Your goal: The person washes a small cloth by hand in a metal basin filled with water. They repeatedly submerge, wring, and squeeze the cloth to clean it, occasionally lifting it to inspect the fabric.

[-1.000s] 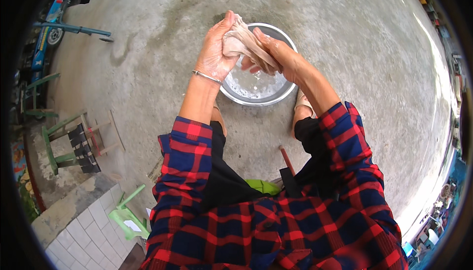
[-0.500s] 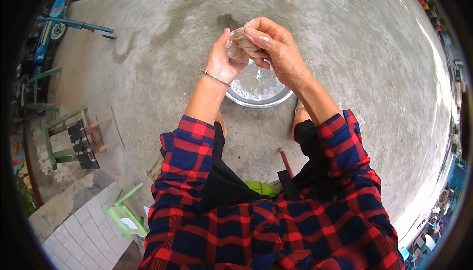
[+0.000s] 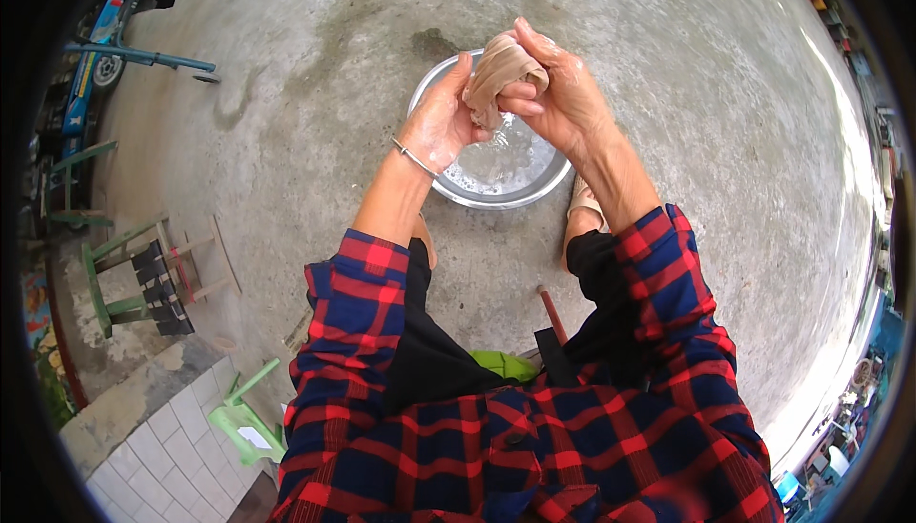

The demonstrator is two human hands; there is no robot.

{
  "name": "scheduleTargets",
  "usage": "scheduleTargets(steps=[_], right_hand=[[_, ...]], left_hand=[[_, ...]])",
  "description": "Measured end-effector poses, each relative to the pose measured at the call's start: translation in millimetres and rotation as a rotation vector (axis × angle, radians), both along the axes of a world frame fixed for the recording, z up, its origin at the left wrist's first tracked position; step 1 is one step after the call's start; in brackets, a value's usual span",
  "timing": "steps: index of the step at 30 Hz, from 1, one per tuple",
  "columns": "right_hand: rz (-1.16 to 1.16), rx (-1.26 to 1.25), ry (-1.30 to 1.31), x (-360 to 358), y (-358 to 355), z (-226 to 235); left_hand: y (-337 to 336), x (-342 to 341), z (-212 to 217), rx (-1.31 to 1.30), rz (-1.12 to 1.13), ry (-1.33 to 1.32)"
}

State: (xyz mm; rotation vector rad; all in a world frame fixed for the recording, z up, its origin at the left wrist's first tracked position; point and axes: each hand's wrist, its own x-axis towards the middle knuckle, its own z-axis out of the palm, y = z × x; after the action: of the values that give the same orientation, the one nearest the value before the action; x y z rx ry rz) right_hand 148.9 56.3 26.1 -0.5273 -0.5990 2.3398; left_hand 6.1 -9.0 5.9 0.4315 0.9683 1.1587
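A wet beige cloth [image 3: 503,67], thin and bunched up, hangs between my two hands above a round metal basin [image 3: 496,200]. My left hand [image 3: 441,120], with a silver bangle at its wrist, grips the cloth's lower left side. My right hand [image 3: 561,94] has its fingers curled into the fabric from the right, thumb pointing up. Soapy water [image 3: 501,162] with white suds lies in the basin below. Suds also cling to both hands. What kind of garment the cloth is, I cannot tell.
The basin stands on a concrete floor [image 3: 687,113] between my feet. At left are a wooden-framed chair [image 3: 157,280], a light green plastic stool [image 3: 246,428] and a blue metal frame [image 3: 143,53]. A reddish stick [image 3: 551,313] shows between my legs. Various goods line the right edge.
My right hand has turned and shifted slightly right, its thumb now upright. More of the cloth shows, stretched higher between the hands. The basin stays put.
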Motion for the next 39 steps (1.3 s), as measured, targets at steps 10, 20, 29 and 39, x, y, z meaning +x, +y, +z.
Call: scheduleTargets(steps=[10,20,29,39], right_hand=[[-0.255,0.956,-0.459,-26,-36,-11],[-0.566,1.609,-1.180,-37,-49,-30],[-0.628,1.747,-1.016,-42,-65,-26],[-0.588,1.652,-1.219,-40,-42,-35]], left_hand=[[8,-17,-37,-0.014,0.263,-0.114],[-4,11,-57,-0.034,0.179,-0.166],[-2,9,-55,0.049,0.167,-0.335],[-1,24,-27,-0.138,0.426,-0.326]])
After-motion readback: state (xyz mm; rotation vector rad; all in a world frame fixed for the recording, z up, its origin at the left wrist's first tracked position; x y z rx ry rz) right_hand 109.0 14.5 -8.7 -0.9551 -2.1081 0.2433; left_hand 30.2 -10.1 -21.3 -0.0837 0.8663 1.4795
